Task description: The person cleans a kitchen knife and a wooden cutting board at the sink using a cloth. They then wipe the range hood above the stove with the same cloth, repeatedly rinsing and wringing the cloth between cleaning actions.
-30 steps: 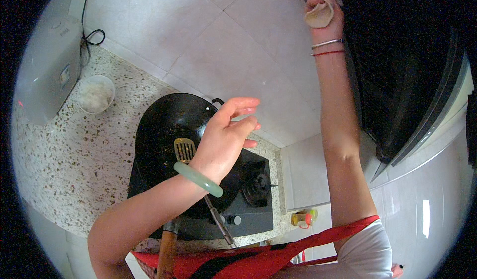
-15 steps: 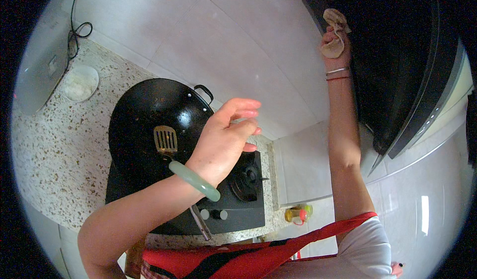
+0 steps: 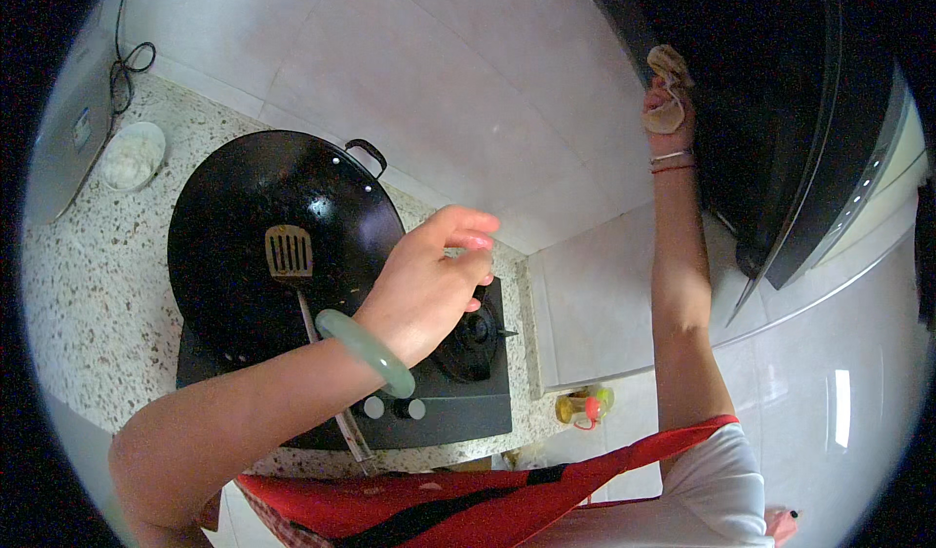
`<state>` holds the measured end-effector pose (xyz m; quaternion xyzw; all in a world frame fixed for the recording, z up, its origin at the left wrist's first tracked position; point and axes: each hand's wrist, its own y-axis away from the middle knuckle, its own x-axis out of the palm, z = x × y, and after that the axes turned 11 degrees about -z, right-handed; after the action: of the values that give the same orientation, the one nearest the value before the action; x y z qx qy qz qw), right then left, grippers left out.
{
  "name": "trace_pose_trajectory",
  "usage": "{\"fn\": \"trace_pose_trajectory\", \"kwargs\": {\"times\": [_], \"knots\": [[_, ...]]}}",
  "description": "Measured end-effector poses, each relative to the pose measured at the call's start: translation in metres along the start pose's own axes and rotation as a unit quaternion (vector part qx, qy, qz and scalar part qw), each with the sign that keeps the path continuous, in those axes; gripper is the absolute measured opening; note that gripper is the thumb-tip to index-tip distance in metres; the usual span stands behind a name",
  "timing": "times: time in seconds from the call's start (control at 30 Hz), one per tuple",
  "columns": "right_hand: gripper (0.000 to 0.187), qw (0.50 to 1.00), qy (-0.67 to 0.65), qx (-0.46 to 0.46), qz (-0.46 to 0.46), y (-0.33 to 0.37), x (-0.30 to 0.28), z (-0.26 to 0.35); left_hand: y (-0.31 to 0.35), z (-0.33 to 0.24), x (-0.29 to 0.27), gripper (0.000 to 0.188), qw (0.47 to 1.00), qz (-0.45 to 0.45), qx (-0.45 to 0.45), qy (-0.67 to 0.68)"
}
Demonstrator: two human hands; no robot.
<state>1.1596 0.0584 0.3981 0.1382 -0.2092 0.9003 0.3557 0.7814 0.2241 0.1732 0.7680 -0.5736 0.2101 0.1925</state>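
My right hand (image 3: 674,138) is raised along the black range hood (image 3: 829,138), closed round a crumpled beige cloth (image 3: 668,63). The cloth sticks out above and below my fingers, close to the hood's left edge. Over the stove, my left hand (image 3: 421,280) hovers with loosely bent fingers set apart, and nothing shows in it. A pale green bangle (image 3: 366,353) circles that wrist. Below and left of it stands a black wok (image 3: 229,192) on the stove (image 3: 458,414). A slotted spatula (image 3: 290,253) leans in the wok, its handle partly hidden behind my left wrist.
A white bowl with white contents (image 3: 134,157) stands on the speckled counter (image 3: 97,285) at the left, beside a grey appliance (image 3: 73,134) with a black cord (image 3: 121,75). Bottles (image 3: 585,408) with red and green tops stand right of the stove. White tiles (image 3: 468,90) line the wall.
The view has shifted, so the wok, bowl and stove appear farther left. My right hand with the cloth sits slightly lower in view. My left hand keeps its pose.
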Motion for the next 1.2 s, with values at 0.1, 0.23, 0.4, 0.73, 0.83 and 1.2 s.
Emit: {"fn": "trace_pose_trajectory", "kwargs": {"times": [0.1,0.23,0.4,0.73,0.83,1.2], "knots": [[0.038,0.999,0.026,-0.034,-0.002,0.005,-0.023,0.014,-0.007,0.005,0.021,0.037,0.999,0.004,-0.009,0.032],[0.038,0.997,-0.002,0.039,0.068,0.011,-0.044,0.028,-0.021,0.017,0.05,0.039,0.999,0.004,-0.005,0.044],[0.035,1.0,-0.001,-0.019,-0.022,0.024,-0.072,0.043,-0.032,0.036,0.084,0.037,0.999,0.029,0.023,-0.01],[0.037,0.999,0.001,-0.005,-0.036,0.055,-0.16,0.101,-0.032,0.069,0.121,0.037,0.999,0.038,-0.013,0.008],[0.038,0.997,0.009,-0.058,-0.06,0.06,-0.186,0.113,-0.03,0.074,0.13,0.037,0.999,0.041,-0.027,0.022],[0.043,0.993,0.048,-0.06,-0.094,0.09,-0.263,0.157,-0.027,0.092,0.146,0.035,0.997,0.027,-0.062,0.025]]}}
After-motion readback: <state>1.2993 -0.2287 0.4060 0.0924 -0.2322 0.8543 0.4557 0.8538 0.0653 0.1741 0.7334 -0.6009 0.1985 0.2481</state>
